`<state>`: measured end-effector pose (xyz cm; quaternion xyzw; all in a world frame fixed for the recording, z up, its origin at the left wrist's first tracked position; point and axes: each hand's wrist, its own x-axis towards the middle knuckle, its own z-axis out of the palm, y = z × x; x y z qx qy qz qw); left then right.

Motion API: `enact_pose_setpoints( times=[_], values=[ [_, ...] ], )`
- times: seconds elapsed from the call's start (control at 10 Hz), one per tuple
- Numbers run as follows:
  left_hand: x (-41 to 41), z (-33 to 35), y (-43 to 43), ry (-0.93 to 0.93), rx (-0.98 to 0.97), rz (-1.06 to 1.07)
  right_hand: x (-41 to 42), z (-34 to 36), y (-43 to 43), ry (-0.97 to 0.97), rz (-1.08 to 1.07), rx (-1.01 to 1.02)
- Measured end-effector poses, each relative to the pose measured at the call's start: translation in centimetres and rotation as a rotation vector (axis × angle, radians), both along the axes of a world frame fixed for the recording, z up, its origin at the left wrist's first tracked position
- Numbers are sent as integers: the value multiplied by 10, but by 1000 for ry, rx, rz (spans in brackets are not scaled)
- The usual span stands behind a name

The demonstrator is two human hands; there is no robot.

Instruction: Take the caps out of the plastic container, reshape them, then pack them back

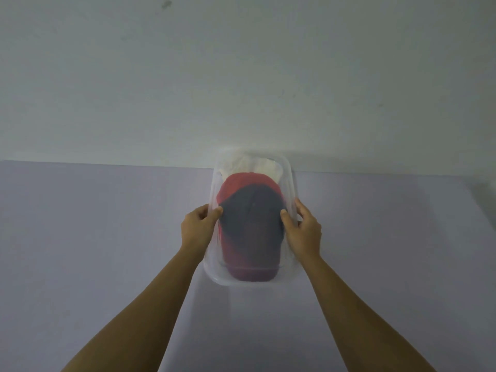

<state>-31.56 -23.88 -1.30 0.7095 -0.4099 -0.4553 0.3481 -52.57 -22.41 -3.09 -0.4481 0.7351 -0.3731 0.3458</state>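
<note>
A clear plastic container [291,181] stands on the lilac table, its far end against the wall. Inside lie stacked caps: a dark blue cap [252,218] on top, a red cap [241,183] under it, a white cap [257,165] at the far end, and a maroon brim [252,273] at the near end. My left hand [197,228] grips the container's left rim, thumb over the edge touching the blue cap. On the right rim, my right hand [303,229] grips the same way, thumb inside against the blue cap.
The lilac table [94,237] stretches wide to both sides of the container and toward me. A pale wall [241,76] rises right behind the container.
</note>
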Motion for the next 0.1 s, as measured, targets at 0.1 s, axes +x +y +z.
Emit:
enact_pose_setpoints(
  times=[0.1],
  values=[
    [-2, 5, 1, -97, 27, -53, 3, 4, 0, 97, 8, 37]
  ],
)
